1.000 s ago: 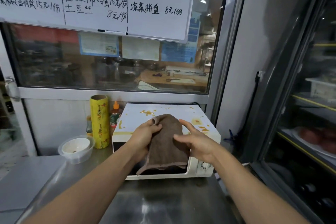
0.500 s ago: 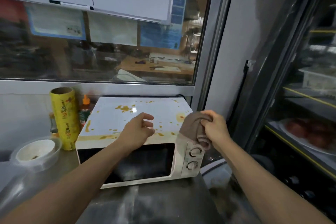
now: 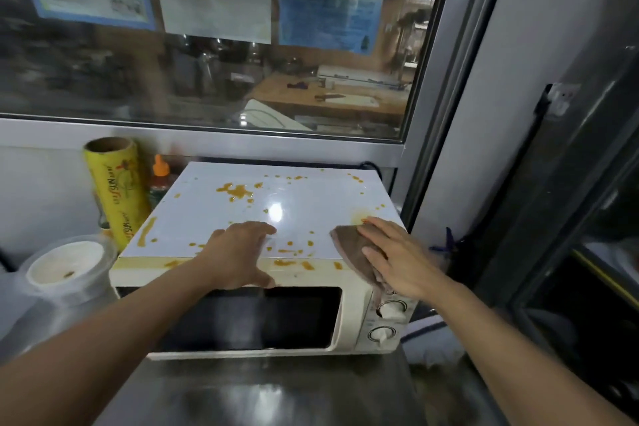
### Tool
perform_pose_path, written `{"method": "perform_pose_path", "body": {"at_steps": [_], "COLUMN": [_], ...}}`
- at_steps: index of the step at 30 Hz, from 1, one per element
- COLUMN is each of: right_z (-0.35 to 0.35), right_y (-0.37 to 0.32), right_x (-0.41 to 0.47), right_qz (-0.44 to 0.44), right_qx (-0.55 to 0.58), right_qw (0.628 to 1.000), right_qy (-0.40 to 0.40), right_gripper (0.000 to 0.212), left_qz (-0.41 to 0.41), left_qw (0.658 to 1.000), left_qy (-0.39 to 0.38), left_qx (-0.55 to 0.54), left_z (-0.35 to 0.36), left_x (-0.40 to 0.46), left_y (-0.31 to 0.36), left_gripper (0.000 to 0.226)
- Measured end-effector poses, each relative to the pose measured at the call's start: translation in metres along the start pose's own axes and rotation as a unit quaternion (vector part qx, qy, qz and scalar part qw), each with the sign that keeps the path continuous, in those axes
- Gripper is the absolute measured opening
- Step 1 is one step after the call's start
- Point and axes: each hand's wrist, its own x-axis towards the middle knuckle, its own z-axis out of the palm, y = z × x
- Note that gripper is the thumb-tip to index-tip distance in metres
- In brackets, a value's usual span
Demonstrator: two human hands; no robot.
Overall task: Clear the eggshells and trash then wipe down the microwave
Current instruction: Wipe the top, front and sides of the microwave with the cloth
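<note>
While my right hand (image 3: 397,258) lies flat with fingers straight on the brown cloth (image 3: 349,245), pressing it to the front right corner of the microwave (image 3: 262,252), my left hand (image 3: 238,252) braces the front edge of the top, fingers spread and relaxed, gripping nothing. The cloth drapes partly over the corner toward the upper knob (image 3: 392,308). The microwave stands on the steel table (image 3: 262,394), below the window (image 3: 207,45).

Orange splatters (image 3: 237,191) dot the white top, thickest near the back left, with a streak along the left edge and smears on the front lip. To wipe well, I think I should keep my palm flat and sweep from the right corner across to the left in overlapping passes, drawing the mess toward me, not pushing it off the back. Dried spots will probably need firmer pressure. My left hand should lift as the cloth reaches it.

Left of the microwave sits a clear plastic bowl (image 3: 83,249) holding a white inner dish (image 3: 64,263) with a small brown bit in it; I cannot tell what that is. Behind it stand a yellow roll of wrap (image 3: 116,190) and an orange-capped bottle (image 3: 159,180).
</note>
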Motion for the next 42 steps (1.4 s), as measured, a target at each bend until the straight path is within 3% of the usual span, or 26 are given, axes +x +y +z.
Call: {"method": "perform_pose_path", "body": {"at_steps": [5, 11, 14, 18, 21, 23, 27, 30, 32, 35, 38, 42], "right_z": [0.016, 0.033, 0.028, 0.008, 0.007, 0.013, 0.027, 0.018, 0.012, 0.013, 0.032, 0.054], "right_y": [-0.033, -0.121, -0.103, -0.033, -0.029, -0.055, -0.102, -0.09, -0.067, -0.054, -0.084, -0.146], "right_x": [0.032, 0.035, 0.016, -0.002, -0.002, 0.004, 0.015, 0.011, 0.002, -0.006, 0.007, 0.036], "right_qz": [0.087, -0.068, -0.087, 0.028, 0.086, 0.06, -0.078, -0.159, -0.168, -0.159, -0.179, -0.177], "right_qx": [-0.059, 0.022, 0.01, -0.069, -0.111, -0.113, -0.059, -0.02, -0.021, -0.043, -0.07, -0.106], "right_qw": [0.993, 0.994, 0.995, 0.996, 0.989, 0.991, 0.995, 0.986, 0.985, 0.986, 0.978, 0.976], "right_qy": [0.055, 0.084, 0.048, 0.047, 0.05, 0.045, 0.016, -0.041, -0.044, 0.027, 0.082, 0.073], "right_gripper": [0.043, 0.035, 0.044, 0.041, 0.049, 0.06, 0.055, 0.056, 0.059, 0.06, 0.06, 0.056], "left_qz": [-0.003, -0.019, -0.019, -0.016, -0.017, -0.02, -0.016, -0.003, -0.021, -0.076, -0.117, -0.122], "left_qw": [0.999, 0.996, 0.995, 0.994, 0.993, 0.993, 0.993, 0.994, 0.992, 0.989, 0.987, 0.985], "left_qy": [0.043, 0.069, 0.069, 0.064, 0.065, 0.064, 0.071, 0.088, 0.111, 0.123, 0.114, 0.121], "left_qx": [-0.016, -0.053, -0.068, -0.086, -0.093, -0.099, -0.09, -0.066, -0.054, -0.032, -0.002, 0.026], "left_z": [0.009, 0.011, 0.013, 0.013, 0.014, 0.014, 0.012, 0.013, 0.012, 0.007, 0.006, 0.009], "left_x": [-0.001, -0.001, -0.002, -0.001, 0.0, 0.0, -0.003, -0.011, -0.019, -0.034, -0.046, -0.048], "left_y": [-0.011, -0.012, -0.013, -0.016, -0.016, -0.016, -0.013, -0.012, -0.022, -0.049, -0.072, -0.083], "left_gripper": [0.081, 0.101, 0.104, 0.102, 0.101, 0.1, 0.098, 0.097, 0.099, 0.101, 0.099, 0.09]}}
